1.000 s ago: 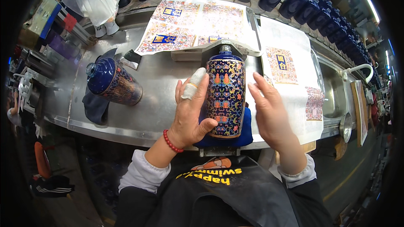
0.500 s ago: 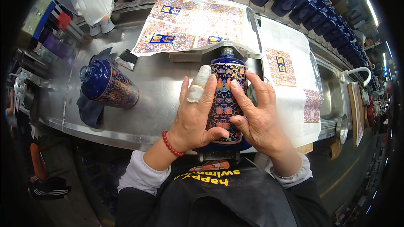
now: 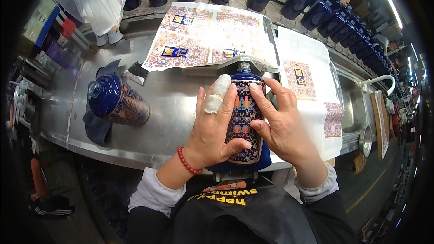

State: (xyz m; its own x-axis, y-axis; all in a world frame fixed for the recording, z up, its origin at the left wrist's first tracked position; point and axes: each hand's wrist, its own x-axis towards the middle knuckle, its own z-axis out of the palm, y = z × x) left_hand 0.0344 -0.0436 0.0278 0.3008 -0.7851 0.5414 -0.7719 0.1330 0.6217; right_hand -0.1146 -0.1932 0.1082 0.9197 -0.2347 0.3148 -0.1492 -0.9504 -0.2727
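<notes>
Steel counter (image 3: 167, 117) runs before me, printed sheet (image 3: 192, 40) beyond. Patterned blue bottle (image 3: 245, 119) lies on blue cloth (image 3: 266, 159) at near edge, neck away from me. My left hand (image 3: 209, 131), fingers extended, flanks its left side, thumb over lower front; my right hand (image 3: 285, 131), spread, rests on right side (can't tell how firmly). Red bracelet (image 3: 184, 161), left wrist. Pale cover (image 3: 217, 97), one left finger.

The steel bench (image 3: 169, 110) carries a patterned blue bottle (image 3: 129, 104), dark cloth (image 3: 97, 129) beside the bottle, and a small black-and-silver item (image 3: 136, 73) beyond it, slightly right.
</notes>
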